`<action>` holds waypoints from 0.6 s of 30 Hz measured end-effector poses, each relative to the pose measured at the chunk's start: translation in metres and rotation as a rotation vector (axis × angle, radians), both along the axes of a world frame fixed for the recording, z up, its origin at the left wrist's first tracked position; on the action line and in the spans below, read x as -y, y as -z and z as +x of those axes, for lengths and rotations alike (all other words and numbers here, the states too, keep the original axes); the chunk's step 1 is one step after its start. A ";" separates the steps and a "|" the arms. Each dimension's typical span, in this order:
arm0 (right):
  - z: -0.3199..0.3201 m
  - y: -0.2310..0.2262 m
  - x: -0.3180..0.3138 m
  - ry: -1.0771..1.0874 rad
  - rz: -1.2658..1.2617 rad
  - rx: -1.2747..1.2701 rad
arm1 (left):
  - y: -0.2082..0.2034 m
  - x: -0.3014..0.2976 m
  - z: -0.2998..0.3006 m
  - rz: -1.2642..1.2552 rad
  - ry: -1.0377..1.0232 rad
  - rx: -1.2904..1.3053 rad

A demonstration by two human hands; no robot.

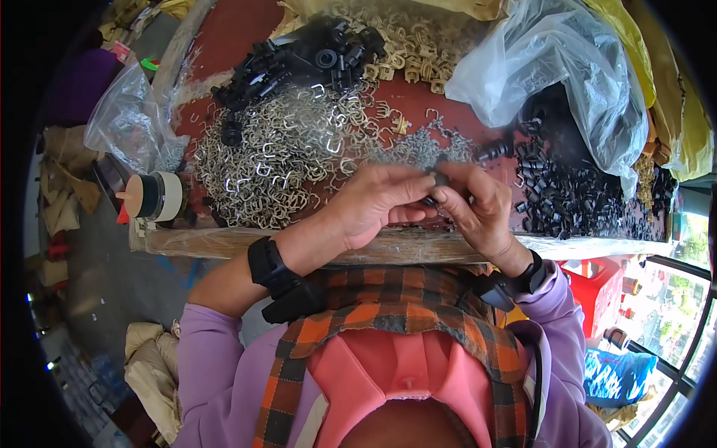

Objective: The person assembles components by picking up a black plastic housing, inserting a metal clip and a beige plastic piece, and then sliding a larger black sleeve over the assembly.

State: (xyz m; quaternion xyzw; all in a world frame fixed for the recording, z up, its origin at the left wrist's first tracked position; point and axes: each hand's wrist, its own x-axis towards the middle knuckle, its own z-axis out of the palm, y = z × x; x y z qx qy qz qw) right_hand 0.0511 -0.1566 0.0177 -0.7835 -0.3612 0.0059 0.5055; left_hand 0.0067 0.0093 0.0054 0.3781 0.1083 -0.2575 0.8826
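Over the near edge of the table, my left hand (pixel 381 196) and my right hand (pixel 479 207) meet with fingertips pinched together. Between them is a small black part (pixel 429 201), mostly covered by the fingers, so its exact shape is hidden. Just beyond the fingers lies a scatter of small grey screws (pixel 422 145). A heap of shiny U-shaped metal clips (pixel 261 160) spreads to the left of my left hand. Many small black plastic pieces (pixel 556 198) lie to the right of my right hand.
Larger black fittings (pixel 306 60) and tan U-shaped pieces (pixel 414 48) are heaped at the back of the red table (pixel 208 37). Clear plastic bags (pixel 549 52) cover the back right. A round container (pixel 160 196) stands at the left edge. A red stool (pixel 597 295) is at lower right.
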 end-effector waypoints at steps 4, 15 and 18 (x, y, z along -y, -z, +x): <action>0.000 0.003 0.009 -0.068 -0.013 0.147 | -0.005 0.004 -0.001 -0.036 0.057 0.025; 0.031 -0.002 0.043 0.124 -0.189 0.285 | -0.010 -0.010 0.010 0.116 0.101 0.141; 0.079 0.001 0.071 0.342 -0.293 0.315 | -0.008 -0.019 0.009 0.195 0.033 0.185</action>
